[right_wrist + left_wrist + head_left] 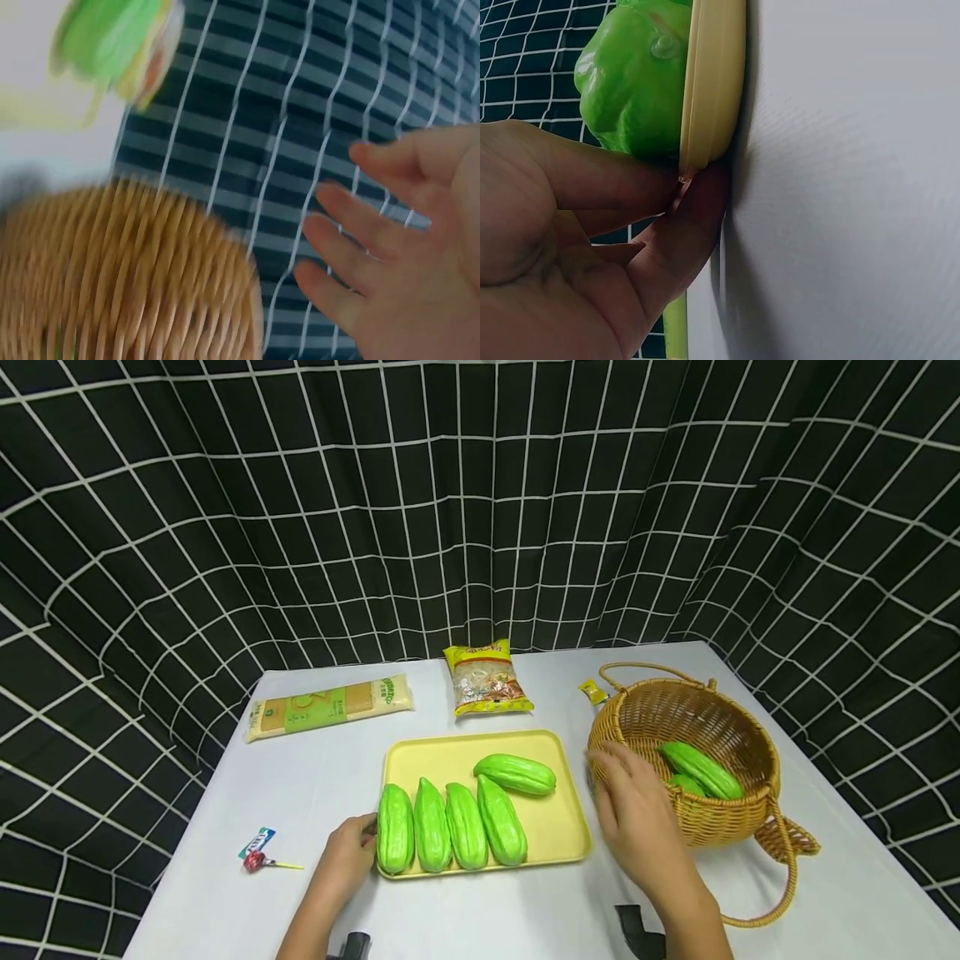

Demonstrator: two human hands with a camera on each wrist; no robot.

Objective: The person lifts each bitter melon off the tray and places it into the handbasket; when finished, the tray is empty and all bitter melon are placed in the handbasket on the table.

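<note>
My left hand [347,853] pinches the left rim of a yellow tray [557,831]; in the left wrist view, thumb and fingers [694,225] meet at its edge, close to the white table. Several green ridged gourds [432,827] lie on the tray, most side by side in a row, with one gourd [516,774] slanting across the back. Over the left side of a wicker basket [727,822], my right hand [637,814] holds nothing, its fingers spread apart in the right wrist view. Inside the basket lie a long green gourd [701,768] and another partly hidden under it.
Behind the tray stand a yellow-topped food packet [489,681] and a long noodle-like pack [330,708]. A lollipop [257,861] and a small wrapped sweet [258,841] lie at left. A yellow sweet [592,692] sits beside the basket, whose handle [783,885] sticks out in front.
</note>
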